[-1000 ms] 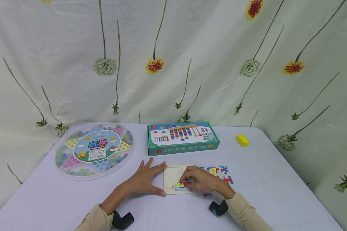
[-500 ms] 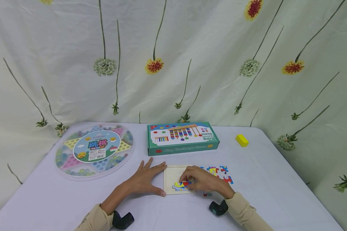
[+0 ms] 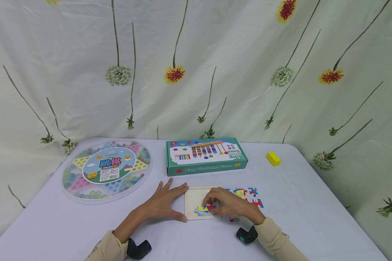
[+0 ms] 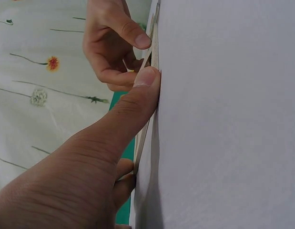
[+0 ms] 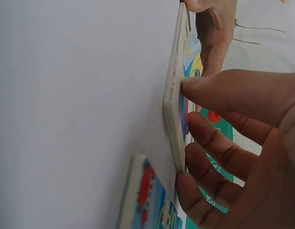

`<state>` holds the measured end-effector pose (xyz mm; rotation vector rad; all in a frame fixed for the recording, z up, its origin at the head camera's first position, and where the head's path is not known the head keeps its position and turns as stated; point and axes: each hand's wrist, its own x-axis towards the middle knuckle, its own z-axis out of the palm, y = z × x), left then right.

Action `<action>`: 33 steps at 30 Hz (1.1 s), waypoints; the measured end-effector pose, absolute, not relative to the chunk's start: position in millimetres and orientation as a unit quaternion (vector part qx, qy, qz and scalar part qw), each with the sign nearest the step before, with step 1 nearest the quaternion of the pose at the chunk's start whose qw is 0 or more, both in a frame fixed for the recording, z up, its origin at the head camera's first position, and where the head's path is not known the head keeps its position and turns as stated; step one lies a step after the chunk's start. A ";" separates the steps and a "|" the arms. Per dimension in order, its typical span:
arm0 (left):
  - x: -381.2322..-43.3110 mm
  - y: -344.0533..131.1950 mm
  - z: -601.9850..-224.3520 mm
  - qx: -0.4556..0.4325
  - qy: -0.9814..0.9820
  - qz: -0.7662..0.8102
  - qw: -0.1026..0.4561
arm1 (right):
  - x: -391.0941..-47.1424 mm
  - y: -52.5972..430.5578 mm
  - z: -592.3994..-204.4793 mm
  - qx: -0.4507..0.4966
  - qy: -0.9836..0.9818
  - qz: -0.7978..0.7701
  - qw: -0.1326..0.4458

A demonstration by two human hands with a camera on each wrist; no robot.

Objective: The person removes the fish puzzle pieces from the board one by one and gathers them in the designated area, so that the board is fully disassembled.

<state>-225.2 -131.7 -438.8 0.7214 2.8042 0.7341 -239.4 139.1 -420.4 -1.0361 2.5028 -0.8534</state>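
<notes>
A square wooden puzzle tray (image 3: 193, 197) lies flat on the white table. My left hand (image 3: 163, 203) is spread at its left side, thumb and index finger touching the tray's edge at the two left corners. Over the tray's lower right bends my right hand (image 3: 230, 203), with thumb and fingers on a red and blue puzzle piece (image 5: 186, 114); the fingers partly hide it. Joined to its left are yellow and light blue puzzle pieces (image 3: 202, 213). Several loose puzzle pieces (image 3: 257, 203) lie right of the tray, some hidden behind the right hand.
Behind the tray stands a green Ring Challenge Game box (image 3: 207, 159). A round Chinese checkers set (image 3: 109, 168) sits at the back left, and a yellow block (image 3: 273, 158) at the back right. A floral curtain (image 3: 196, 101) hangs behind the table.
</notes>
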 end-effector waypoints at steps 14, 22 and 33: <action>-225.8 -131.1 -437.4 0.247 0.935 0.243 0.075 | -238.6 137.6 -418.0 -0.366 0.853 -0.341 0.149; -226.5 -131.4 -438.6 0.247 0.935 0.243 0.074 | -237.6 136.5 -417.8 -0.354 0.846 -0.358 0.177; -225.5 -131.5 -437.9 0.251 0.934 0.245 0.070 | -237.2 134.3 -420.8 -0.353 0.848 -0.352 0.181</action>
